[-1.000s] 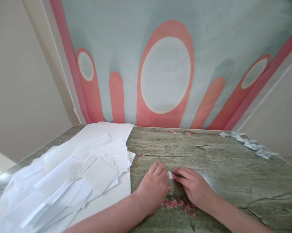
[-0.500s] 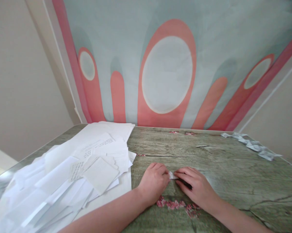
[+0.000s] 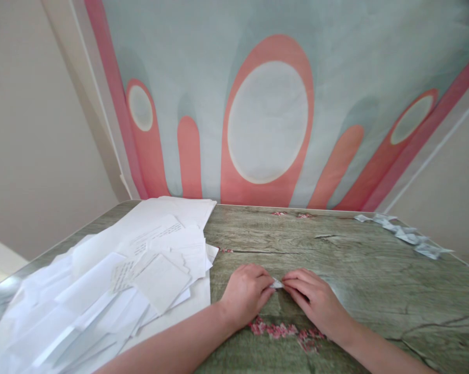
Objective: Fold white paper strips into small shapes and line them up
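Observation:
A small piece of white folded paper is held between both hands, just above the wood-patterned table. My left hand pinches its left end, fingers closed. At its right end, the fingertips of my right hand are pressed together on the paper. Most of the paper's ends are hidden by the fingers.
A large heap of white paper sheets, some printed, covers the table's left side. Several small folded papers lie in a row near the far right edge. Behind the table stands a wall with a coral and blue-grey pattern.
The fingers of both hands have shifted slightly around the paper. My right thumb has closed up toward the other fingers, and the paper looks narrower and more tilted.

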### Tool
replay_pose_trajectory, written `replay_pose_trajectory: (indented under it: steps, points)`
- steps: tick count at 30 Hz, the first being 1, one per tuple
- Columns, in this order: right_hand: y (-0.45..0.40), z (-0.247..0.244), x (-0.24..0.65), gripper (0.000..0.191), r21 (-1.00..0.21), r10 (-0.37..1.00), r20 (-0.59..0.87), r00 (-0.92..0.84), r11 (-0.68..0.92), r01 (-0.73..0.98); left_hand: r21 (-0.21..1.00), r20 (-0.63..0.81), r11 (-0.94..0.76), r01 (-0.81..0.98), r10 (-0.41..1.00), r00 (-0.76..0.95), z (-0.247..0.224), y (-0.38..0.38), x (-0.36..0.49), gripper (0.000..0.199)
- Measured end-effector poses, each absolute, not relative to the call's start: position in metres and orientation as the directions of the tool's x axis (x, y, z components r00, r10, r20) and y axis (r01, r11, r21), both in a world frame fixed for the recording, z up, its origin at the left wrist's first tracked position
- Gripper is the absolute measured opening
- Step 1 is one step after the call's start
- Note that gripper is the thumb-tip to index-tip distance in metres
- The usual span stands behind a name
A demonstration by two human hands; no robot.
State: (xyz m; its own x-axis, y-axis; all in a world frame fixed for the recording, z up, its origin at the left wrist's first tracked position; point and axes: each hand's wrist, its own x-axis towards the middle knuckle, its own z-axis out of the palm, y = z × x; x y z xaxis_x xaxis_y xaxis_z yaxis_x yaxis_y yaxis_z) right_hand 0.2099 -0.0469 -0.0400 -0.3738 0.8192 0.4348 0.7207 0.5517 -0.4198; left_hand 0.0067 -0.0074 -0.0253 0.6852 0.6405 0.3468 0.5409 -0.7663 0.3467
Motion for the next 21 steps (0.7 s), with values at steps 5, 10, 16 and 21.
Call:
replay_pose_trajectory:
  steps: [5,10,16,21]
  points:
    - [-0.0473,-0.0398,0.2096,0.018,-0.432,0.810,0.467,-0.356,0.560,0.707,0.395,0.335,-0.757,0.520,0.646,0.686,-0.0253,-0.0062,0.0067,0.018]
    - [-0.0498,-0.0381,0.2091,0.017,-0.450,0.799,0.498,-0.337,0.571,0.687,0.419,0.336,-0.778,0.468,0.612,0.716,-0.0242,-0.0055,0.0063,0.021]
    - [-0.0524,-0.0368,0.2080,0.016,-0.468,0.791,0.519,-0.324,0.581,0.666,0.390,0.378,-0.801,0.453,0.588,0.715,-0.0231,-0.0069,0.0061,0.019]
    - [-0.0508,-0.0394,0.2087,0.016,-0.462,0.776,0.537,-0.330,0.599,0.654,0.349,0.408,-0.828,0.438,0.555,0.725,-0.0160,-0.0100,0.0058,0.021]
